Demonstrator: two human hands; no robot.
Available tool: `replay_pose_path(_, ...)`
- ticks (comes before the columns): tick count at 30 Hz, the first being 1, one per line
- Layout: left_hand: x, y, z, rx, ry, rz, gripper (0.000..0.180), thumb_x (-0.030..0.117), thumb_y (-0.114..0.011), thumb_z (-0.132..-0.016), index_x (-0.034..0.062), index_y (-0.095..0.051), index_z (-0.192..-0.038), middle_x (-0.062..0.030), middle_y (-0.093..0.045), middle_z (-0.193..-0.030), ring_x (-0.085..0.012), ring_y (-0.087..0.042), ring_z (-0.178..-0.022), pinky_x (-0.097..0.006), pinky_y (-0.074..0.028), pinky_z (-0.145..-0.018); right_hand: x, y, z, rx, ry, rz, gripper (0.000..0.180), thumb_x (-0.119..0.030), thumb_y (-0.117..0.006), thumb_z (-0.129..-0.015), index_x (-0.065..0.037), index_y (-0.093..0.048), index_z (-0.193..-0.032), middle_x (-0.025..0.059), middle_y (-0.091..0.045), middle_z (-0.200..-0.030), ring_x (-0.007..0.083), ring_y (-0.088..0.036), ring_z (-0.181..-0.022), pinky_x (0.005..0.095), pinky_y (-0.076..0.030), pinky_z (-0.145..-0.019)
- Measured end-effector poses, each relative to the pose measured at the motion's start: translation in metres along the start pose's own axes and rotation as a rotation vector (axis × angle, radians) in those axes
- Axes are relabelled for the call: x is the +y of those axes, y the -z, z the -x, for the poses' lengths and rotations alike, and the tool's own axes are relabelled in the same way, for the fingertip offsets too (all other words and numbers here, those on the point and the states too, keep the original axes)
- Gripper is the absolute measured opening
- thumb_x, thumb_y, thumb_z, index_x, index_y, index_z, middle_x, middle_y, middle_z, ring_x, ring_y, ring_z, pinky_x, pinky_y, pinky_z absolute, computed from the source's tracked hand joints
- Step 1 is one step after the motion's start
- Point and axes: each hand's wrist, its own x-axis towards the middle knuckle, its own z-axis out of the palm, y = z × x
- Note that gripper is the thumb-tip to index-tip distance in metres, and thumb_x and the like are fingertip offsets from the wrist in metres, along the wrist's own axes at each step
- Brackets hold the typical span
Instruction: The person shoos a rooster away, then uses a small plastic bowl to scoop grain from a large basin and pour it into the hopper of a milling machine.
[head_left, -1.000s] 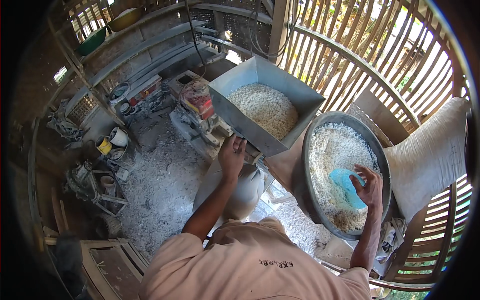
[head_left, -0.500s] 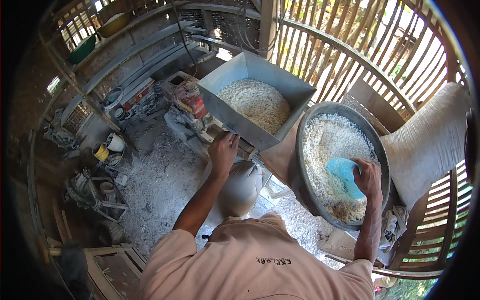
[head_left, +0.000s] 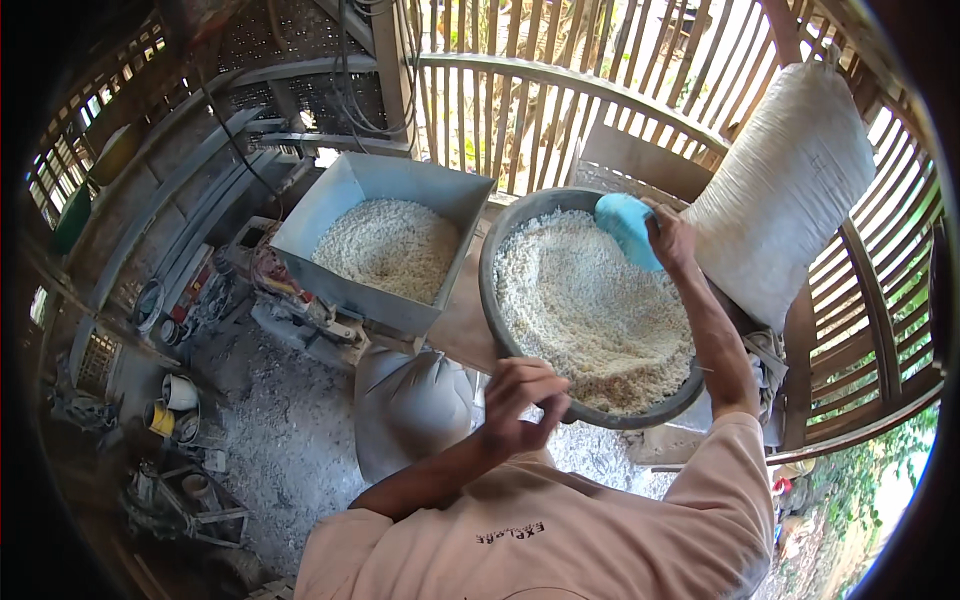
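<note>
R hand (head_left: pixel 672 238) is gripping blue scoop (head_left: pixel 625 230), now at far rim of tub (head_left: pixel 490 285), while L hand (head_left: pixel 522 402), half-curled, apparently empty, is sitting nr near rim, no longer by hopper (head_left: pixel 352 292), so work's prob. centring on tub.

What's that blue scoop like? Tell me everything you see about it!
The scoop is light blue and rounded, and looks like thin plastic. No separate handle shows. The right hand grips it by its right edge. It is tilted, near the far right side of the dark tub, with white grain around and below it in view. Whether any grain is inside it, I can't tell.
</note>
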Motion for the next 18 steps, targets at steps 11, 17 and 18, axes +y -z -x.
replay_pose_path(11, -0.015, -0.028, 0.002, -0.071, -0.101, -0.196, 0.035, 0.01, -0.072, -0.074, 0.015, -0.044, -0.054, 0.0011, -0.053, -0.056, -0.0157, -0.055, -0.052, -0.03, -0.038, -0.059, 0.01, -0.113, 0.038, -0.659, -0.491, -0.885, 0.019, -0.02, -0.065, -0.085, -0.002, -0.072, -0.085, -0.0035, -0.061, -0.071, 0.0059, -0.047, -0.057, 0.0266, -0.037, -0.051)
replay_pose_path(17, -0.043, 0.012, -0.019, -0.111, -0.097, -0.099, 0.031, 0.002, -0.066, -0.068, 0.0103, -0.039, -0.054, -0.0018, -0.05, -0.055, -0.02, -0.053, -0.05, -0.032, -0.036, -0.054, -0.044, -0.104, 0.049, -0.734, -0.643, -0.995, 0.024, -0.022, -0.065, -0.089, 0.0, -0.072, -0.086, -0.0022, -0.063, -0.07, 0.0063, -0.049, -0.057, 0.0276, -0.037, -0.051)
replay_pose_path(18, -0.044, 0.012, -0.02, -0.114, -0.1, -0.096, 0.031, 0.002, -0.066, -0.068, 0.0103, -0.039, -0.054, -0.0018, -0.05, -0.055, -0.02, -0.053, -0.05, -0.032, -0.036, -0.054, -0.043, -0.103, 0.05, -0.695, -0.705, -1.025, 0.024, -0.022, -0.065, -0.089, 0.001, -0.072, -0.086, -0.0013, -0.064, -0.072, 0.0068, -0.051, -0.057, 0.028, -0.038, -0.051)
